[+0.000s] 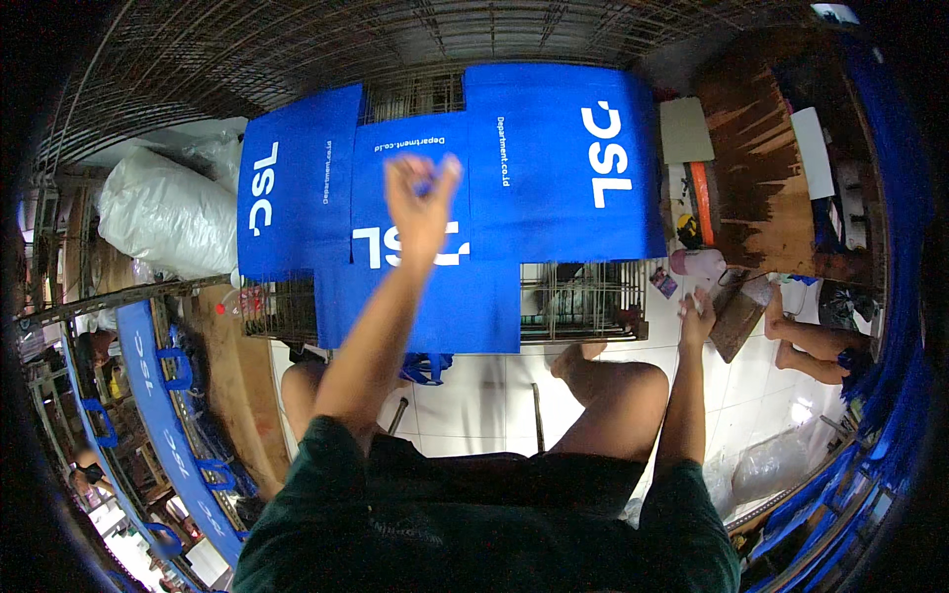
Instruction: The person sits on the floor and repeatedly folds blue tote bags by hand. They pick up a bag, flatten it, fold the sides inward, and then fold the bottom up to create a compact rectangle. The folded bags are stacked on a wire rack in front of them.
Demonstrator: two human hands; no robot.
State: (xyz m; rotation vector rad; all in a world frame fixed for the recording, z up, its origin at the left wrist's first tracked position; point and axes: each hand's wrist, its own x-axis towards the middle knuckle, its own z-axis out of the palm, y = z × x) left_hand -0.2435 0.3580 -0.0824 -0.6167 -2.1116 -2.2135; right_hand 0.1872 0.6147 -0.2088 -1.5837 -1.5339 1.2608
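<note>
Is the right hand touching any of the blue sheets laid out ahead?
Apart: the head view shows a visible gap between the right hand and the nearest edge of the blue sheets.

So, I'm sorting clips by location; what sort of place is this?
Probably a bag or printing workshop: printed blue panels lie on a wire rack, and blue pieces with handles line the left.
</note>
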